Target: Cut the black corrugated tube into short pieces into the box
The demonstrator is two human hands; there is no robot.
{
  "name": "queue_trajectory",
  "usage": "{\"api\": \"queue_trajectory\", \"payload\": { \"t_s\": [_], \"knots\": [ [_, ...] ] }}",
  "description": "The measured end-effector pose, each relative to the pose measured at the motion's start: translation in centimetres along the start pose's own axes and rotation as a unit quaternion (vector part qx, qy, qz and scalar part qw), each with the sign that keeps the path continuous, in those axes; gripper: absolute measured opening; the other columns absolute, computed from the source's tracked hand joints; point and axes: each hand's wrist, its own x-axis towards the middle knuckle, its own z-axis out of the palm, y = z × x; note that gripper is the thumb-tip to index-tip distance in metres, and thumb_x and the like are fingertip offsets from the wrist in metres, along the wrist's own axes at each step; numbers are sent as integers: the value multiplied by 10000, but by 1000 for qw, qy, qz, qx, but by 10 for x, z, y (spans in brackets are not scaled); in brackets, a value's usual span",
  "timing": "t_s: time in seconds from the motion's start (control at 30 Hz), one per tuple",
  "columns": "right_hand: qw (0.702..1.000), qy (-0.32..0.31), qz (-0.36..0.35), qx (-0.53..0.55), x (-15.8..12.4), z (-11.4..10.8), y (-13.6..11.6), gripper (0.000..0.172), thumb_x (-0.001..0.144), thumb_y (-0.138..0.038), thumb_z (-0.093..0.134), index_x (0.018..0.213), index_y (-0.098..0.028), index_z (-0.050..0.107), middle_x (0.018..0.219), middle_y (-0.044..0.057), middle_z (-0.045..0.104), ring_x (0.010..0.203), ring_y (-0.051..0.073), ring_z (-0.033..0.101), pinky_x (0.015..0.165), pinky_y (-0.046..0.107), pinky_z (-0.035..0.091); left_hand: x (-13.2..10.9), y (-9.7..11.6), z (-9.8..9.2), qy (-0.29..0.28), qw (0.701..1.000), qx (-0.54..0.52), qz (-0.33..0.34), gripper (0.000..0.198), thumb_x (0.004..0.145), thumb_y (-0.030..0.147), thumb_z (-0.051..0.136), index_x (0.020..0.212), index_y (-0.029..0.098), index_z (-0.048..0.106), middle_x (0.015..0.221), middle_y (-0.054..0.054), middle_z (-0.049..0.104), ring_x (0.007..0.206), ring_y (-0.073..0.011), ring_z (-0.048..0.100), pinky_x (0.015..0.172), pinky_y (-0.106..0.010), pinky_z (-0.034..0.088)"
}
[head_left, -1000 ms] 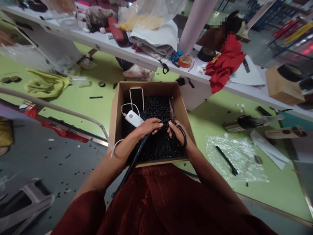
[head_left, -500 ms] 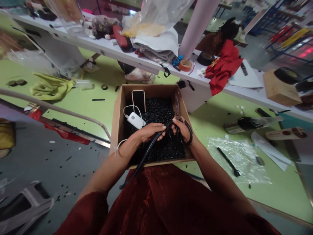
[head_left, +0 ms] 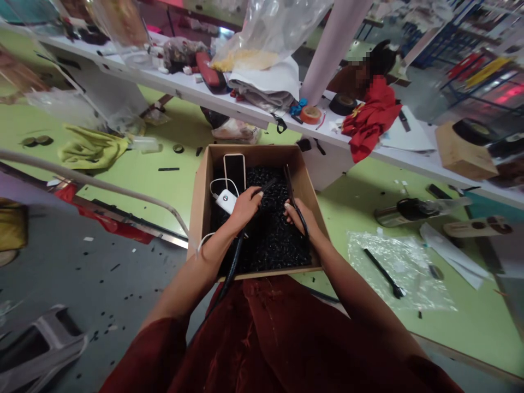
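Workbench [head_left: 135, 183] with a green top is occupied by a cardboard box [head_left: 200, 213], which is filled with black plastic granules [head_left: 272, 240]. A smartphone [head_left: 234, 172] and a white power bank [head_left: 226, 201] with a white cable [head_left: 213, 188] are placed beside the box's left wall. Black corrugated tubing [head_left: 234, 267] is gripped by the left hand [head_left: 245, 210], its fingers closed around it, while dark-handled scissors [head_left: 290, 183] are held, blades up, in the curled fingers of the right hand [head_left: 298, 215], above the granules.

Soft, even indoor light, with fisheye bending along the edges and shadow inside the cardboard box [head_left: 200, 207].
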Motion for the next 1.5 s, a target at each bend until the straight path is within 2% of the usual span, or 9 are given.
{"api": "queue_trajectory", "payload": {
  "t_s": [0.1,0.2,0.33,0.53,0.83,1.13,1.3,1.5],
  "knots": [
    [1000,-15,5,-4,2,-4,6,370,877,-518,459,1103,-234,534,817,21,670,673,156,640,722,322,520,7,-2,-7,48,997,44,50,327,873,314,490,1131,155,613,679,3,580,588,-101,506,566,-215,394],
    [999,-41,2,-25,5,-5,8,426,860,-504,493,1185,-230,516,903,42,667,732,183,648,756,357,516,8,-1,-10,61,992,77,74,323,881,313,483,1128,163,626,709,-5,614,639,-117,546,620,-228,417],
    [996,-71,-15,-54,6,-5,6,483,832,-490,543,1225,-213,501,979,63,658,826,216,641,793,379,499,5,2,-12,61,990,99,82,339,888,317,482,1144,162,640,747,-14,654,666,-130,578,666,-240,439],
    [991,-124,-43,-39,0,-5,-2,509,827,-478,548,1251,-210,466,969,60,663,897,227,621,800,362,485,4,5,-13,50,991,104,73,345,867,301,534,1158,159,654,938,-43,707,874,-164,628,797,-251,466],
    [993,-104,-37,-44,0,-1,-2,502,817,-477,554,1240,-220,470,966,53,657,891,225,623,792,355,480,7,0,-3,1,990,108,94,367,878,305,520,1180,140,650,1069,-68,706,933,-181,638,851,-277,478],
    [991,-113,-45,-47,-4,-3,-10,469,849,-473,502,1230,-200,472,956,62,651,873,220,619,806,358,473,3,-5,1,-31,989,95,109,368,878,329,506,1156,154,671,1025,-45,715,826,-162,637,788,-257,473],
    [993,-100,-37,-53,-6,-3,-10,351,883,-489,444,1106,-227,513,916,48,640,812,206,607,766,349,466,2,-4,2,-34,990,93,102,369,870,335,509,1152,164,675,895,-20,710,713,-134,604,712,-239,453],
    [992,-91,-14,-83,-5,-3,-11,250,866,-413,461,1031,-230,508,798,29,615,711,204,583,702,335,447,2,-2,3,-39,993,81,72,380,859,342,516,1152,158,673,779,-9,677,661,-125,576,663,-226,443]
  ]
}}
